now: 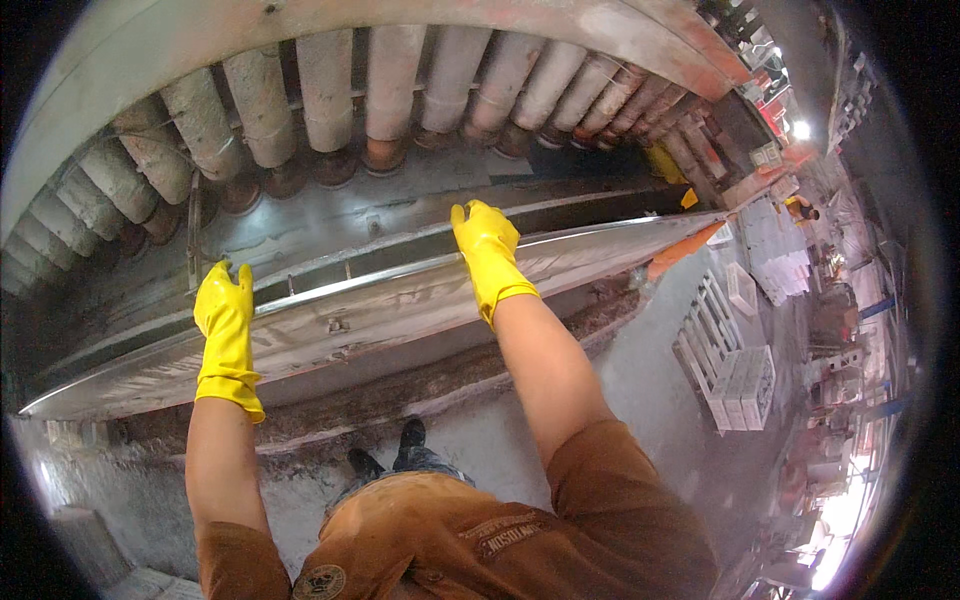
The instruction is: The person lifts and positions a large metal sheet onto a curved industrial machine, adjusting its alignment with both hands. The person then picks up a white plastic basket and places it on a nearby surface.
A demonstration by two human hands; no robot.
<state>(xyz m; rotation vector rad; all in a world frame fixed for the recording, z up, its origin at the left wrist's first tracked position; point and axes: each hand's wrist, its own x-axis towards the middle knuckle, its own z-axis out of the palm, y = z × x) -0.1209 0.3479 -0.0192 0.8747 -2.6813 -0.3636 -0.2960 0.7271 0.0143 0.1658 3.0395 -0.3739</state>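
Both my hands wear yellow rubber gloves. My left hand (225, 320) rests on the shiny metal rail (360, 280) that runs along the front edge of a long machine trough, fingers curled over it. My right hand (487, 250) lies further right on the same rail, fingers reaching over its top edge. Behind the rail lies a dark narrow channel (400, 250). Neither hand carries a loose object.
A row of thick pale cylindrical rollers (330, 90) arcs across the back of the machine. Below the rail a grimy metal panel (380, 320) and a dirty ledge meet the concrete floor (650, 370). White plastic crates (735, 380) stand at the right. My boots (400, 450) are below.
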